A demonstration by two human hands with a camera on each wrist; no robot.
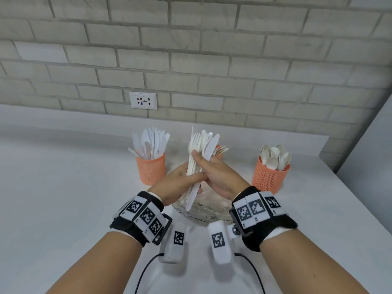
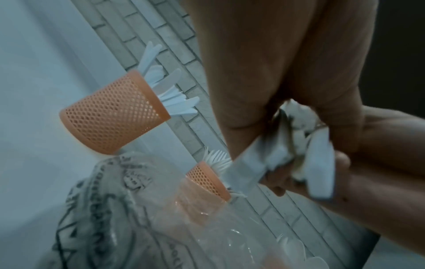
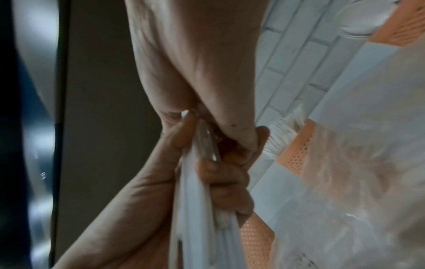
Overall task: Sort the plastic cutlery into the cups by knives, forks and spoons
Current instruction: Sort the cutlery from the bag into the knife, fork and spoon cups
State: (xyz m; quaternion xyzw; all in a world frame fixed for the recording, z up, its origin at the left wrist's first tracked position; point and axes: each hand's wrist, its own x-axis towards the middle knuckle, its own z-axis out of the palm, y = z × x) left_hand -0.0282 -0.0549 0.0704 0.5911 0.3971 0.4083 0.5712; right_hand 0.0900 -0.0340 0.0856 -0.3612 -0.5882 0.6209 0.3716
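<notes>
My left hand [image 1: 182, 179] grips a mixed bundle of white plastic cutlery [image 1: 196, 145] upright above the counter, by the handles. My right hand [image 1: 214, 172] reaches in from the right and pinches a knife [image 1: 212, 144] that leans out of the bundle's top. Three orange mesh cups stand behind: the left cup [image 1: 150, 169] holds knives, the right cup [image 1: 270, 177] holds spoons, and the middle cup [image 1: 219, 154], mostly hidden by the bundle, holds forks. In the left wrist view the knife cup [image 2: 115, 116] and fork cup [image 2: 204, 180] show beside the bundle [image 2: 319, 160].
A crumpled clear plastic bag [image 1: 201, 211] lies on the white counter [image 1: 63, 187] right under my hands. A brick wall with a socket [image 1: 143, 100] closes off the back. The counter's right edge runs close to the spoon cup.
</notes>
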